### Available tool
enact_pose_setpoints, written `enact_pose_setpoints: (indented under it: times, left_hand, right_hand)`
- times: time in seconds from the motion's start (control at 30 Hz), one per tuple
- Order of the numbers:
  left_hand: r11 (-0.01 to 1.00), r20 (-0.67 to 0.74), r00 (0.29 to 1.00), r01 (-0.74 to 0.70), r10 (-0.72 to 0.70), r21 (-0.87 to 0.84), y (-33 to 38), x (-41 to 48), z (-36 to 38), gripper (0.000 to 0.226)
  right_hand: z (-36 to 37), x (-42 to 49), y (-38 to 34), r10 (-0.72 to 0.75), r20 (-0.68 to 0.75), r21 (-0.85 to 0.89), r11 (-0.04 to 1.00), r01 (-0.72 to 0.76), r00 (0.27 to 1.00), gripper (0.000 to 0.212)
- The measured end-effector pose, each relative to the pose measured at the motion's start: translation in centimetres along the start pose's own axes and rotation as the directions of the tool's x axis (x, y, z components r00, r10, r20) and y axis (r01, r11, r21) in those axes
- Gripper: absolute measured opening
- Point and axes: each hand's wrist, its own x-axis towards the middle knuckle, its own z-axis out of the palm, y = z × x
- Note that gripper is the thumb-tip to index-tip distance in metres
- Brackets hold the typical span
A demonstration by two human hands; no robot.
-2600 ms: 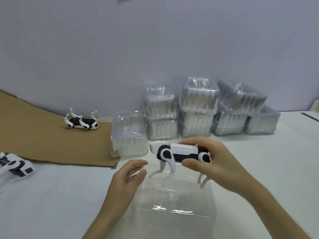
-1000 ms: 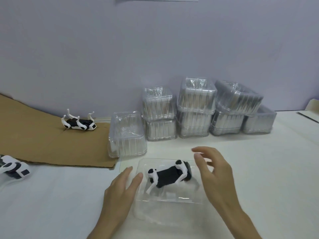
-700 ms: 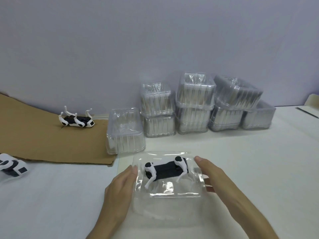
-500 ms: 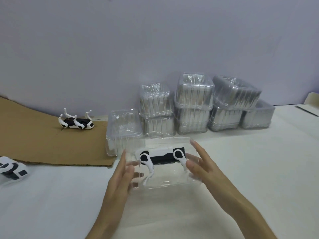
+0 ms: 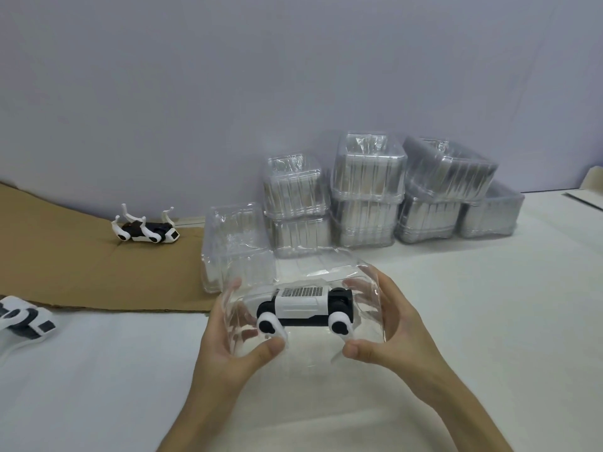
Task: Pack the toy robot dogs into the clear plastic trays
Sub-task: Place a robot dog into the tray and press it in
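I have both hands on the clear plastic tray (image 5: pixel 326 270). My left hand (image 5: pixel 228 340) curls round its left end and my right hand (image 5: pixel 391 331) round its right end, thumbs on the near wall, fingers behind. The toy robot dog (image 5: pixel 303 305) lies inside the tray, midway between the two hands, legs pointing down towards my thumbs.

toy robot dog (image 5: pixel 301 305) now inside clear tray (image 5: pixel 370 305), tray lifted, tipped, gripped by left hand (image 5: pixel 225 350), right hand (image 5: pixel 394 331)
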Motion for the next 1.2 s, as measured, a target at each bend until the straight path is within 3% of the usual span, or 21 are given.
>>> enact_pose_setpoints:
  times: [0.47,0.57,0.67,0.83,1.03,1.2]
  left_hand:
    - [0.988,-0.012,0.991,0.134,-0.135,-0.076,0.6,-0.1,-0.1,0.098]
    - [0.978,-0.015,0.984,0.177,-0.180,-0.111,0.7,-0.2,0.0,0.102]
    - [0.954,0.044,0.968,0.251,-0.247,-0.165,0.8,-0.3,0.2,0.086]
    - [0.864,0.108,0.906,0.422,-0.409,-0.272,0.4,-0.2,-0.2,0.061]
    - [0.854,0.098,0.890,0.455,-0.445,-0.252,-0.1,-0.4,0.2,0.072]
    - [0.859,0.106,0.891,0.454,-0.442,-0.237,-0.1,-0.4,0.1,0.078]
  right_hand:
    - [0.1,-0.1,-0.4,0.069,-0.096,-0.055,0.996,-0.075,0.993,0.119]
    - [0.2,0.0,-0.7,0.151,-0.074,-0.027,0.988,-0.153,0.986,0.116]
    - [0.6,0.0,-1.1,0.265,0.006,0.060,0.962,-0.265,0.964,0.101]
    - [1.2,0.3,-1.3,0.432,-0.014,0.177,0.889,-0.423,0.902,0.086]
    - [0.7,1.2,-1.8,0.540,-0.020,0.222,0.823,-0.523,0.842,0.076]
    - [0.4,1.4,-1.3,0.529,-0.089,0.254,0.831,-0.495,0.844,0.078]
